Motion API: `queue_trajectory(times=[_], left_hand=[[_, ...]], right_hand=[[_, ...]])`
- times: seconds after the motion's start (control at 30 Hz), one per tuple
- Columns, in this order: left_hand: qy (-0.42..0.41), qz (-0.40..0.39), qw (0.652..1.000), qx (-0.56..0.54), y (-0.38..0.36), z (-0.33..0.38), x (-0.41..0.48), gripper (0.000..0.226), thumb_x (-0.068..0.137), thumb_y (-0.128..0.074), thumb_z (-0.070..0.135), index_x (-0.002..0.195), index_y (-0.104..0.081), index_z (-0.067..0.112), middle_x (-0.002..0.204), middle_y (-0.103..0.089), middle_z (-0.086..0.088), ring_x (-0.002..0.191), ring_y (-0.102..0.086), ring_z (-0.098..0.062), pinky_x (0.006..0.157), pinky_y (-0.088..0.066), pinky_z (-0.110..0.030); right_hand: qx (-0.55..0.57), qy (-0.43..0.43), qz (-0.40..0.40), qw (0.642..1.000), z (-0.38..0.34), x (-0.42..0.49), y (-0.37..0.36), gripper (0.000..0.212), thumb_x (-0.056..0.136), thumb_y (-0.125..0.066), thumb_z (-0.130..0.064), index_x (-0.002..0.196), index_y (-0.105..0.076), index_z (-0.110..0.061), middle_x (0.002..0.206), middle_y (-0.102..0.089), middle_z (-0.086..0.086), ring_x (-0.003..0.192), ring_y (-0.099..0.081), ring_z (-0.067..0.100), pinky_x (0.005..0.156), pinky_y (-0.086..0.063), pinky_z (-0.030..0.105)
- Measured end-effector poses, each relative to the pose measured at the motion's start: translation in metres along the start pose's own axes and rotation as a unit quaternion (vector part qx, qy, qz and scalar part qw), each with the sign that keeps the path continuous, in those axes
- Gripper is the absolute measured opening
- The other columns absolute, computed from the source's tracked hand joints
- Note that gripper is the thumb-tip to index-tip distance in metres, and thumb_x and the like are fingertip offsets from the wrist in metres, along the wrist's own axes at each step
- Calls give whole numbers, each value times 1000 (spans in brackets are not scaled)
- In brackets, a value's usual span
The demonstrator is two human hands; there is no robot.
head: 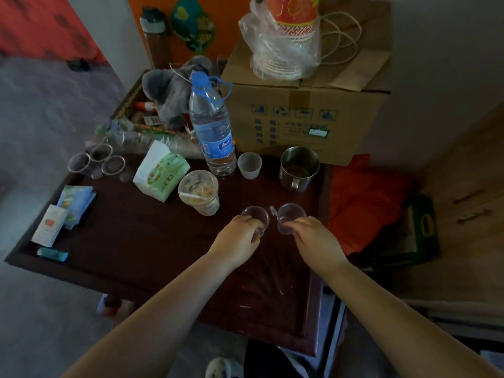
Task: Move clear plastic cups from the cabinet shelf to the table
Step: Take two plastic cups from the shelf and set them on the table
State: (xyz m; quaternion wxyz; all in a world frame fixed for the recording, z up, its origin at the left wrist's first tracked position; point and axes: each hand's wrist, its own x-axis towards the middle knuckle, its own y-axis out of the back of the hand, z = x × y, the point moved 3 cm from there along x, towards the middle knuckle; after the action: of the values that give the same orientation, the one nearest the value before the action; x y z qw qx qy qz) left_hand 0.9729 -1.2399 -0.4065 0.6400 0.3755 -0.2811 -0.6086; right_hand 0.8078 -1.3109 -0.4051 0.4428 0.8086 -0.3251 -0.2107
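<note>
Far-left cups [96, 160]: I see three clear cups grouped at the worktop [136, 241] edge.
Left hand [236, 241]: my fingers [252, 223] grip a clear cup [256, 215], low over the worktop.
Right hand [313, 241]: my fingers grip a second clear cup [290, 218], just beside the first.
Behind: water bottle [211, 126], metal mug [298, 167].
</note>
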Motion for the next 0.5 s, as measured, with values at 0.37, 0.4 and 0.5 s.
queue_trajectory(times=[0.37, 0.4, 0.5], left_hand=[[48, -3, 999, -14, -24, -24, 27, 13, 83, -55, 15, 90, -64, 22, 89, -65, 6, 88, -54, -11, 68, -41, -25], [48, 0, 999, -15, -25, -24, 28, 13, 83, -55, 15, 91, -64, 21, 90, -65, 5, 88, -53, -10, 68, -40, -24], [49, 13, 999, -13, -28, -25, 30, 13, 85, -54, 16, 93, -63, 20, 94, -64, 4, 91, -52, -11, 71, -45, -28]], right_hand=[[-12, 20, -22, 999, 25, 21, -31, 28, 86, -53, -7, 110, -63, -17, 97, -67, 3, 96, -55, 20, 70, -46, 29], [-13, 21, -21, 999, 26, 21, -32, 28, 85, -54, -6, 110, -64, -16, 97, -68, 4, 95, -56, 21, 69, -47, 31], [-13, 21, -18, 1000, 28, 22, -35, 28, 84, -55, -5, 108, -64, -16, 96, -68, 4, 94, -57, 22, 69, -47, 31]])
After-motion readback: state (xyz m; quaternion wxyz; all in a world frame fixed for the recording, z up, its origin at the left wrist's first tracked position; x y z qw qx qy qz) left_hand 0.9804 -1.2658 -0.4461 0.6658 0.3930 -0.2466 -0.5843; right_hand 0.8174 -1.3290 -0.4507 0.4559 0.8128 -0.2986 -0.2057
